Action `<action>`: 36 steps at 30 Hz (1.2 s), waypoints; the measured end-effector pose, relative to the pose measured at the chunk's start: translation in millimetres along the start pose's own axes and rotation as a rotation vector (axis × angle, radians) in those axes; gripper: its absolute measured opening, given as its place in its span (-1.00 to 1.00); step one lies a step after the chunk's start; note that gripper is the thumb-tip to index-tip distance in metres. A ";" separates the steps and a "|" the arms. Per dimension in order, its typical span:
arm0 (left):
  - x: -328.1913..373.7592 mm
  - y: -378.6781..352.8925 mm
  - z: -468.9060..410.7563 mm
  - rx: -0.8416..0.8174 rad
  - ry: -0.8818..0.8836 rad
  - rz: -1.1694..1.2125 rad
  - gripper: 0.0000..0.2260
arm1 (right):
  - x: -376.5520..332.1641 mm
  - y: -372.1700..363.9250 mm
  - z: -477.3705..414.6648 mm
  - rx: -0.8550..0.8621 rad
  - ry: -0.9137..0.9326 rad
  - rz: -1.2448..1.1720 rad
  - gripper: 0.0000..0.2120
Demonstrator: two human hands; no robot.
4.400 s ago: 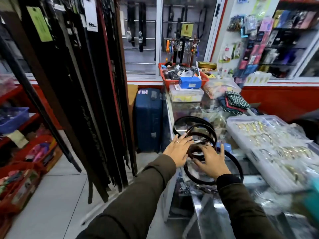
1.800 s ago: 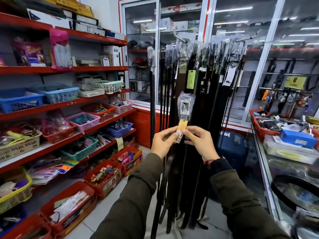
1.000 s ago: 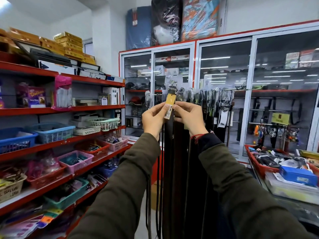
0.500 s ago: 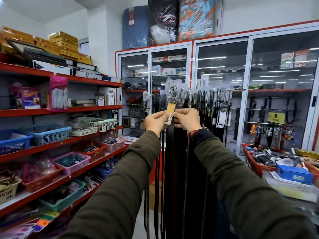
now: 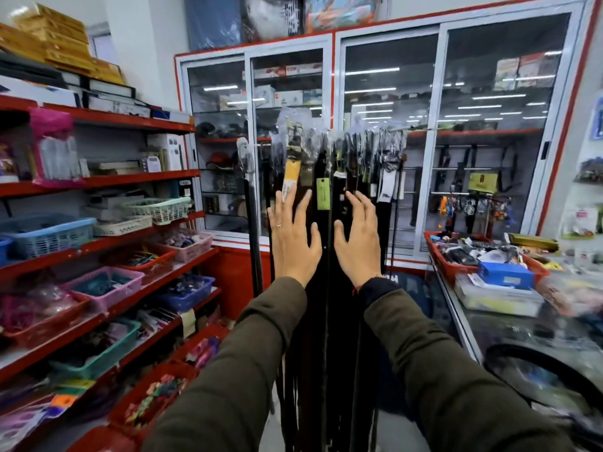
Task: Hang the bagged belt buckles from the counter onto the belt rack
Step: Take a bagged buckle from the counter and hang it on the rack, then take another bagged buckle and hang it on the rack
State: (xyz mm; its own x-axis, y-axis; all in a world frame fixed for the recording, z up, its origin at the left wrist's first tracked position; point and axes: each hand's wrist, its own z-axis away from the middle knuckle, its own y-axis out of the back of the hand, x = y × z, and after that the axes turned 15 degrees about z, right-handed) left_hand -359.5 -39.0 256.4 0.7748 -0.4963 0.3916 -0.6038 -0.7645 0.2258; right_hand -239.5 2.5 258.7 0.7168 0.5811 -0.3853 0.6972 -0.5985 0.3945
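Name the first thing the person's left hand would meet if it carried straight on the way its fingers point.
Probably the orange tag of the bagged belt hanging on the rack: the left hand points up, fingertips already at the tag's lower end. Whether they touch it is unclear.

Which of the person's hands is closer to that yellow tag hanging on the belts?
Left. The left hand has fingertips at the yellow tag's lower end; the right hand is farther right, past the green tag.
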 end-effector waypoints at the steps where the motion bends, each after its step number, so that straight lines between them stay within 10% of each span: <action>1: 4.5 -4.8 13.5 -0.047 -0.021 -0.013 -0.47 | 11.3 5.3 10.9 -0.005 0.005 0.059 -0.49; 19: 111.9 -161.6 246.5 -0.672 0.093 0.173 -0.54 | 229.7 156.3 226.2 -0.341 -0.388 0.621 -0.55; 29: 192.3 -227.0 325.9 -1.405 0.083 0.376 -0.42 | 302.8 257.9 293.6 -0.965 -0.632 0.638 -0.59; 36: 219.4 -239.8 357.1 -1.361 0.033 0.198 -0.67 | 312.9 285.5 316.3 -1.072 -0.444 0.775 -0.57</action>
State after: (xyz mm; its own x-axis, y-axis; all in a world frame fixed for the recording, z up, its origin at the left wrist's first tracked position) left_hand 22.2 -111.4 -30.4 0.6616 -0.5244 0.5361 -0.4230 0.3293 0.8442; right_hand 183.4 -160.9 -13.2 0.9965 -0.0419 0.0726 -0.0659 0.1425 0.9876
